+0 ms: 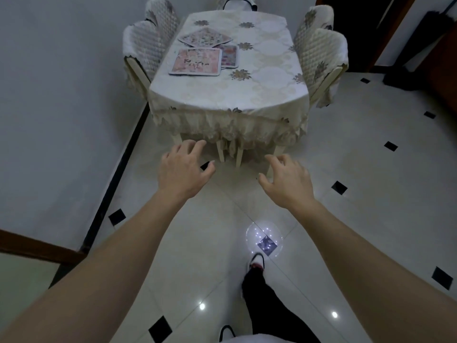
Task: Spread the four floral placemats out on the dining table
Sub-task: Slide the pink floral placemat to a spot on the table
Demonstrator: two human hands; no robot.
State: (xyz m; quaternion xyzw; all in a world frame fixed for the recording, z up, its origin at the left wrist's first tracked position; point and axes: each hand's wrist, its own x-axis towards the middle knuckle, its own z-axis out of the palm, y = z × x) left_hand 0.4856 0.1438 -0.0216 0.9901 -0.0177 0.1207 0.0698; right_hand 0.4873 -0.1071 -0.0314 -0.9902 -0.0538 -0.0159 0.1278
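Note:
The dining table [259,95] stands ahead under a cream floral cloth. On its left half lie floral placemats bunched together: a pink one [196,61] nearest me, a smaller-looking one [230,55] partly under its right edge, and a pale one [205,37] turned like a diamond behind them. I cannot tell whether another mat lies beneath. My left hand [184,167] and my right hand [286,180] are stretched out in front of me, fingers apart and holding nothing, well short of the table.
Quilted covered chairs stand on the left [143,48], on the right [324,55] and at the far end [237,2]. A wall runs along the left. Glossy white tiled floor [371,169] lies between me and the table. My shoe [256,262] steps forward.

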